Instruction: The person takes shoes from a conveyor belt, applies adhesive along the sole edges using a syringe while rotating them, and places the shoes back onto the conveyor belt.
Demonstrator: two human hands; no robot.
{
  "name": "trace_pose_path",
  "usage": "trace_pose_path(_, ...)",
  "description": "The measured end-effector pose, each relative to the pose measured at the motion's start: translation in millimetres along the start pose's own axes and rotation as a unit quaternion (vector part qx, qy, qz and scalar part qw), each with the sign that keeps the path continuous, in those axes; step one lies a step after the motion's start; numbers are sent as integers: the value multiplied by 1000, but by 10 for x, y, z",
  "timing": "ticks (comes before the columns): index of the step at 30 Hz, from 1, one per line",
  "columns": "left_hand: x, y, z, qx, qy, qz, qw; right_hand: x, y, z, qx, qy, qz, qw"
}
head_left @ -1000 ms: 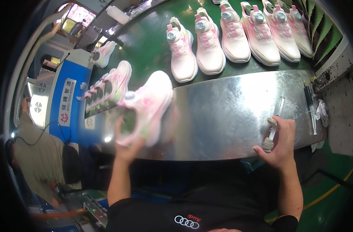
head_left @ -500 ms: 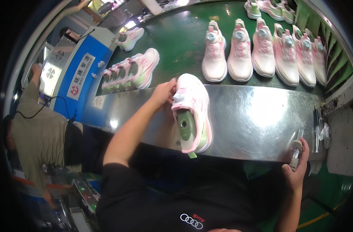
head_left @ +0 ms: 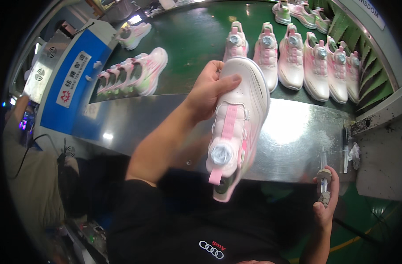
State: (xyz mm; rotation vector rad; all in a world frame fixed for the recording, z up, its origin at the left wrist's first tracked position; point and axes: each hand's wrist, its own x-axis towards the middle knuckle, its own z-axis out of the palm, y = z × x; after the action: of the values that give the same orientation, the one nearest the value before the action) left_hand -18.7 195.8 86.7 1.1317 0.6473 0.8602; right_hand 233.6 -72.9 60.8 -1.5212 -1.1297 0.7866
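My left hand (head_left: 208, 90) is closed round the toe of a white and pink sneaker (head_left: 249, 94), its thumb on top of the toe. The sneaker is raised over the metal front strip (head_left: 165, 119), toe pointing away and heel toward me. On its tongue sit a clear round dial (head_left: 221, 154) and a pink pull tab. Low at the right, my right hand (head_left: 326, 202) is closed round a small clear tube-like tool (head_left: 324, 182) with grey, lumpy wrapping. Two thin prongs seem to stick out of its far end. My right hand stays apart from the sneaker.
Matching sneakers (head_left: 291, 57) stand in a row on the green belt (head_left: 188, 44), with more (head_left: 146, 72) at the left. A blue and white machine (head_left: 64, 88) borders the left. Slim syringe-like tools (head_left: 345, 149) lie far right. Another person's clothing (head_left: 33, 189) shows at left.
My left hand has lifted the sneaker and tipped it, so that its upper and dial now face me. Its grip now shows a thumb over the toe. The right hand keeps the tool.
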Motion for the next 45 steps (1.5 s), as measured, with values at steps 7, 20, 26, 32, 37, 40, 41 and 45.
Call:
trace_pose_path(7, -266, -137, 52, -184, -26, 83, 979, 225, -471, 135, 232, -65, 24, 970)
trace_pose_path(20, -507, -228, -45, -189, -140, 137, 962, 511, -1095, 710, 467, -268, -85, 838)
trace_pose_path(26, -581, -206, -12, -166, -159, 163, 959, 527, -1134, 782, 463, -290, -71, 835)
trace_pose_path(32, -590, -167, 14, -154, -195, 178, 952, 515, -1130, 834, 457, -271, -56, 845)
trace_pose_path(37, -592, -155, 33, -156, -180, 174, 956, 492, -1138, 816, 445, -266, -60, 853)
trace_pose_path(40, -593, -139, 34, -153, -167, 171, 959, 483, -1158, 811, 440, -259, -65, 857)
trace_pose_path(41, -601, -129, 33, -153, -159, 167, 961, 476, -1158, 805, 439, -257, -65, 859)
trace_pose_path(45, -624, -127, 26, -165, -151, 135, 965, 437, -1112, 769, 444, -247, -57, 859)
